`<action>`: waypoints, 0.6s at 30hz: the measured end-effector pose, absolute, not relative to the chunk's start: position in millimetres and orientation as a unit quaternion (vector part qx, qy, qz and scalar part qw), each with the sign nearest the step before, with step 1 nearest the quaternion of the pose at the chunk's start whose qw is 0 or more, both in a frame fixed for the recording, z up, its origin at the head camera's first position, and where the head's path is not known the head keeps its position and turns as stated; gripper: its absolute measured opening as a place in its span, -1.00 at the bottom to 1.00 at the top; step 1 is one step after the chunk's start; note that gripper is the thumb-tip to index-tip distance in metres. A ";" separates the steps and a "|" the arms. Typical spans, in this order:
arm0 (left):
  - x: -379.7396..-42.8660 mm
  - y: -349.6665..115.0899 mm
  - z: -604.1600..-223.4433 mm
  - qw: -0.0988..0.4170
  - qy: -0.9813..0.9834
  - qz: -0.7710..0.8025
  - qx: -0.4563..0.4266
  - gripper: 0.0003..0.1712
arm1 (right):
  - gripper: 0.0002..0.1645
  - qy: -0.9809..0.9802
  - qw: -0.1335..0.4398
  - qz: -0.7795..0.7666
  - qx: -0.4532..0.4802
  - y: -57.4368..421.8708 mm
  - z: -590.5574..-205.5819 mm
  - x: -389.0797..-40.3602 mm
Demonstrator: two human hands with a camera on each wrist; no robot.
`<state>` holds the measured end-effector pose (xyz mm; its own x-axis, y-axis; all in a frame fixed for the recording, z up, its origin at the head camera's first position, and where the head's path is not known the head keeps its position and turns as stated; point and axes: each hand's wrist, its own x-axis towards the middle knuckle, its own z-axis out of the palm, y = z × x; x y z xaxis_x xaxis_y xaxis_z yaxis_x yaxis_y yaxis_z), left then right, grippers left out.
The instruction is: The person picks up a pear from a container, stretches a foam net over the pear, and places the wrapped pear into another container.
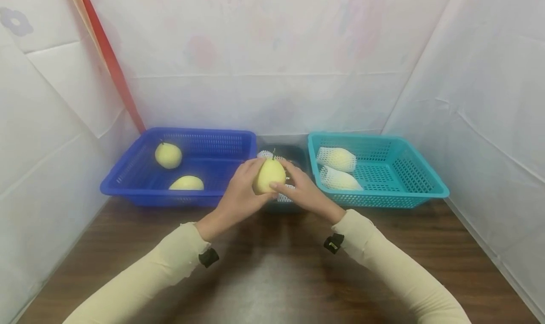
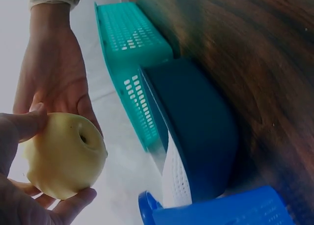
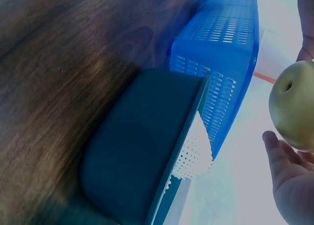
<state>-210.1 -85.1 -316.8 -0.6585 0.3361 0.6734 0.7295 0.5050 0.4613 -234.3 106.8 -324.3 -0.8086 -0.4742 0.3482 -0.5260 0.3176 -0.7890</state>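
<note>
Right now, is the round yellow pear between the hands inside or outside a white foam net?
Outside: the pear shows bare yellow skin in all three views.

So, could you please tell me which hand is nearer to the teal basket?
Right: the right hand is just left of the teal basket; the left hand is farther left, on the other side of the held pear.

A dark brown wood-grain worktop is enclosed at the back and on both sides by creased white sheeting. Pink blotches are faintly printed on the back panel, and a greyish flower motif on the left one. Near the left back corner, a red strip is hung slantwise.
</note>
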 end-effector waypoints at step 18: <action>-200.0 -72.8 -333.8 0.219 -0.822 -0.394 -0.348 -0.14 | -0.29 -0.805 -0.005 0.530 0.266 125.5 -330.9 -221.4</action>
<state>-200.0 -72.8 -333.8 -0.6616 0.4003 0.6341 0.7451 0.4464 0.4956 -221.4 125.5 -330.9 -0.8588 -0.4334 0.2733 -0.4225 0.2972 -0.8562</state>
